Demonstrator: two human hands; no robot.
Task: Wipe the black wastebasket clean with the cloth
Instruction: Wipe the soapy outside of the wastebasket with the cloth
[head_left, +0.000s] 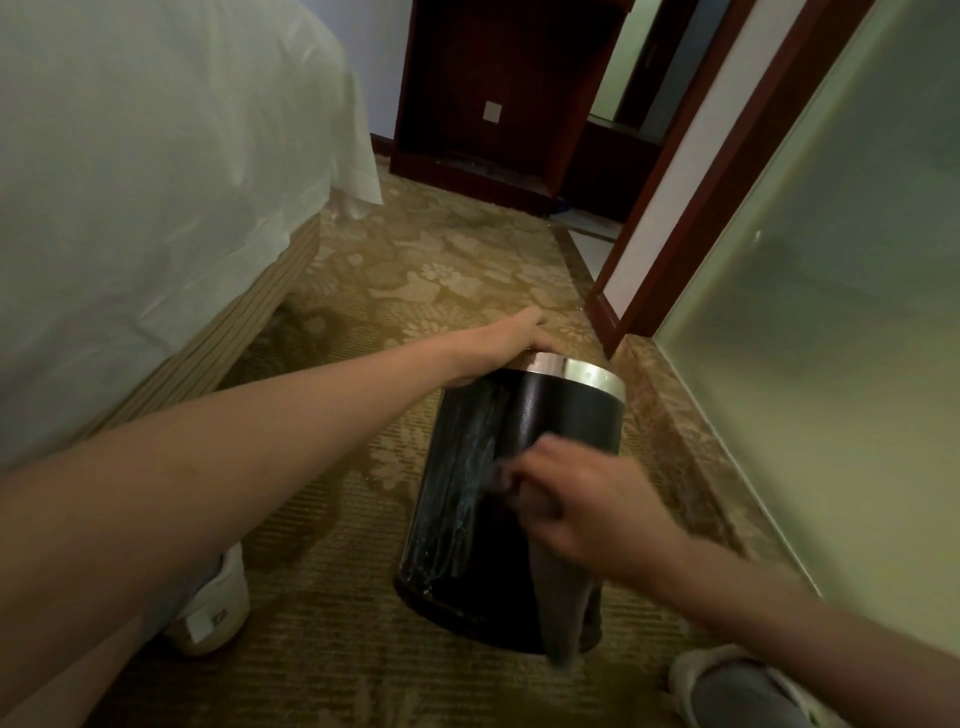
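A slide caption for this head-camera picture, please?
Left hand holds the black wastebasket by its rim while right hand wipes its side with a cloth.

You've one wastebasket (566, 415), one cloth (566, 613). Two hands: left hand (519, 338), right hand (576, 499). Two shoes: left shoe (218, 608) 7 o'clock, right shoe (696, 670) 5 o'clock.

The black cylindrical wastebasket (561, 415) is stood on the patterned woven carpet (363, 649). Its top rim is gripped on the left side by the left hand (514, 338). Against its near side the grey fabric cloth (566, 613) is held by the right hand (582, 499), with the cloth's end hung down before the base. Left of the wastebasket the white-sheeted bed (156, 156) is set, and a white shoe (218, 608) is placed near the base on that side. Right of the wastebasket a frosted glass panel (831, 312) is found. Behind it, well apart, a dark wooden cabinet (493, 104) is set.
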